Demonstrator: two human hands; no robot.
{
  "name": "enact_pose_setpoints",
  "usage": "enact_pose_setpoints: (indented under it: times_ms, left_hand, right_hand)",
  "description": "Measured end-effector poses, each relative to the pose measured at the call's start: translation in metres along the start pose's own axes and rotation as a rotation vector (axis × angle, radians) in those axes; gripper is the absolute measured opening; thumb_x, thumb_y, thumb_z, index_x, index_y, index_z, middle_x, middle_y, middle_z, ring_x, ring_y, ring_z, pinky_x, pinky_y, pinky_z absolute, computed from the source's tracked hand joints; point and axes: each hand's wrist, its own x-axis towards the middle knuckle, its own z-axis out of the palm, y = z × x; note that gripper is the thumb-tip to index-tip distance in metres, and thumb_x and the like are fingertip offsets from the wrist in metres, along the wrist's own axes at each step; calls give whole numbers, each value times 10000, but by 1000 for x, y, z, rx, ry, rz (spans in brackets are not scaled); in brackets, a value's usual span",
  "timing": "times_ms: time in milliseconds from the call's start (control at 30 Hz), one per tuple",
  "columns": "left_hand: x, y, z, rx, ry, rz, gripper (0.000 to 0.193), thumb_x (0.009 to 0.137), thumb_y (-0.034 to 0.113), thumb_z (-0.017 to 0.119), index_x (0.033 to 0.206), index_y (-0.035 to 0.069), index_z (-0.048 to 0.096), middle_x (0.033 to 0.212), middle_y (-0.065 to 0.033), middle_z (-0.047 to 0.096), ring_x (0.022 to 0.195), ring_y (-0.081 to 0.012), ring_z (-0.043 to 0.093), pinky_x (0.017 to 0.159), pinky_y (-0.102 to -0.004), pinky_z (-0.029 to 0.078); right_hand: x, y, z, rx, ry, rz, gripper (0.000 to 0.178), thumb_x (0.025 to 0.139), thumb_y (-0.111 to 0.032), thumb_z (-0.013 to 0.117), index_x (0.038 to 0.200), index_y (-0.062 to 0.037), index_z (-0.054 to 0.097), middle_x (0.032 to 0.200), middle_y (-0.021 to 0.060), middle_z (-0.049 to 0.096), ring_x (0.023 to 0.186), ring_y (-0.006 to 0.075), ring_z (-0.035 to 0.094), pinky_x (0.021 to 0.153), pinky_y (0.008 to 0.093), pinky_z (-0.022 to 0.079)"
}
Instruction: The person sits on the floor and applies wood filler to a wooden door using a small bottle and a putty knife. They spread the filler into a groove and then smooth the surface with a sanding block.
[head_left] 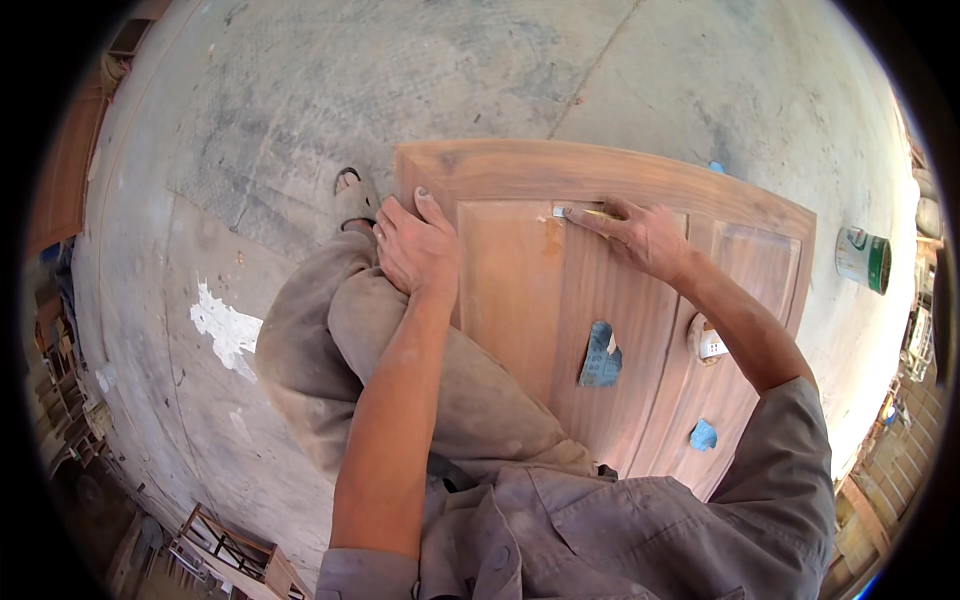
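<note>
A wooden panel door (505, 300) lies in front of me and to the right, partly under my bent leg. My left hand (418, 245) grips its left edge, with the thumb on the frame and the fingers over the side. My right hand (640, 235) is closed on a small putty knife (560, 212) with a yellow handle and a pale flat tip. That tip touches the panel just below the upper frame rail. Beside it, an orange-tan smear of filler (552, 238) runs along the wood.
A torn blue-grey sandpaper piece (598, 362) and a crumpled blue scrap (703, 435) lie on the door. Near my right forearm sits a round container (697, 340) with something white in it. A white-and-green can (862, 260) stands on the concrete floor (330, 90). White paint (226, 325) stains the floor leftward.
</note>
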Motion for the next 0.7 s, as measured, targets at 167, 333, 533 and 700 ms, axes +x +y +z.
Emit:
enact_pose_setpoints:
  times_ms: [167,333,533,700]
  left_hand:
    - [0,-1,1,-16,3,-1,484,1031,425,490,1208,-24,535,1189,-241,616,1119,-424,590,928,-515,494]
    - [-2,0,-1,-19,4,-5,470,1028,414,499,1189,-26,533,1184,-244,615,1120,-426,588,929,-516,493]
    - [-1,-1,1,-23,10,7,469,1025,415,503,1181,-27,532,1175,-249,614,1112,-430,588,924,-521,491]
    - [-3,-1,0,-20,27,17,468,1020,417,511,1156,-30,534,1152,-249,615,1087,-432,595,911,-522,495]
  right_hand:
    - [-1,1,0,35,-1,30,682,822,-72,654,1437,-359,580,1149,73,680,773,297,688,571,408,558]
    - [4,-7,0,47,18,44,683,811,-61,655,1428,-348,592,1151,79,680,777,303,686,578,413,559]
    - [6,-5,-3,128,74,19,646,814,-37,641,1390,-328,631,1148,97,694,789,315,687,599,418,564]
    - [3,-2,-2,115,60,28,645,822,-28,635,1393,-329,630,1142,107,698,770,325,687,609,428,561]
